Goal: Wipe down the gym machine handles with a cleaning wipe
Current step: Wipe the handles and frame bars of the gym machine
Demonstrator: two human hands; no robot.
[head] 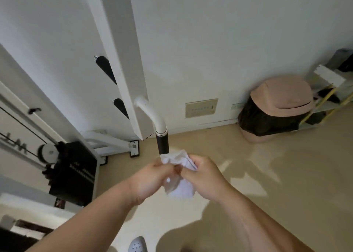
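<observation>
While left grip [150,177] & right grip [204,175] pinch the wipe [181,187] by the handle [162,143] end, step prob. refolding; next: wrap it round handle, rub lengthwise.

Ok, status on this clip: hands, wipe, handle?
Both gripping: left hand and right hand pinch the bunched wipe. Wipe up at the lower end of the black handle, contact unclear. Nothing in the way.

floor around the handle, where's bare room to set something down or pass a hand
Bare floor lies wide between the right hand and the bin, up to the wall. Left of the handle it is crowded: the machine's foot and the weight stack. The left hand and right hand grip the wipe by the handle's end.
</observation>
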